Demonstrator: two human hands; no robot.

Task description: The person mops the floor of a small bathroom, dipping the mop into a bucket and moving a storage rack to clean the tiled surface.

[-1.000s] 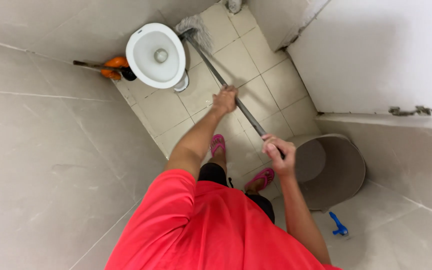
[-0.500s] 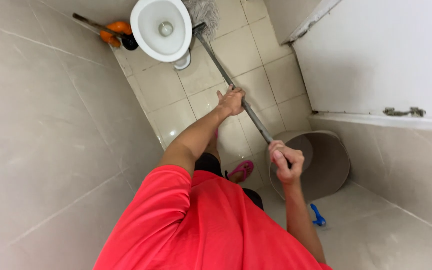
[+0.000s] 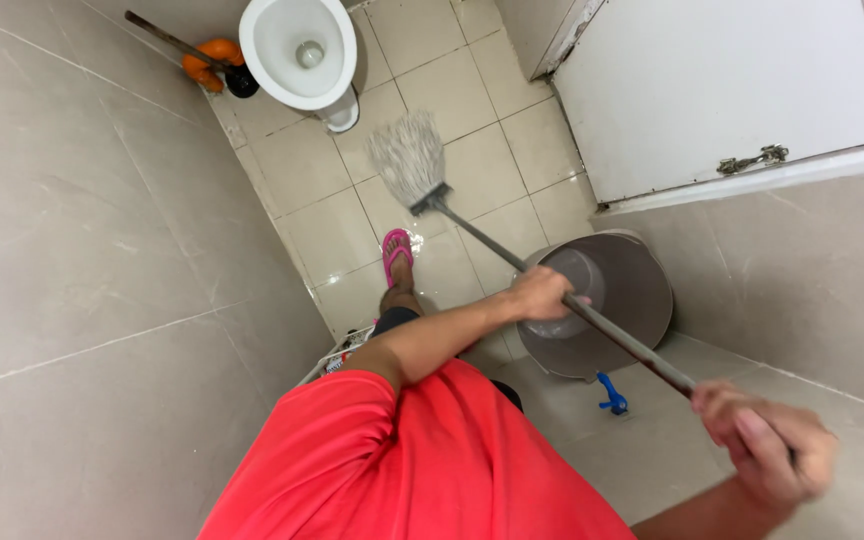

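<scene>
Mop (image 3: 422, 170) lies with its long axis on a slant across the tiled floor (image 3: 482, 110): the pale string head points toward the white toilet (image 3: 297, 50) and rests on the tiles a short way in front of the bowl, while the grey metal handle (image 3: 592, 320) runs back and away from the toilet, passing over the rim of the grey bucket (image 3: 642, 290). The left hand (image 3: 540, 293) is wrapped around the handle partway along, above the bucket's near edge. The right hand (image 3: 772, 450) is clenched on the handle's far end, farthest from the toilet and blurred. A foot in a pink sandal (image 3: 397, 250) stands on the wet tiles between the toilet and the bucket, just beside the mop head. An orange plunger (image 3: 202, 60) leans at the wall beside the toilet. A small blue object (image 3: 610, 395) lies on the floor just past the bucket.
</scene>
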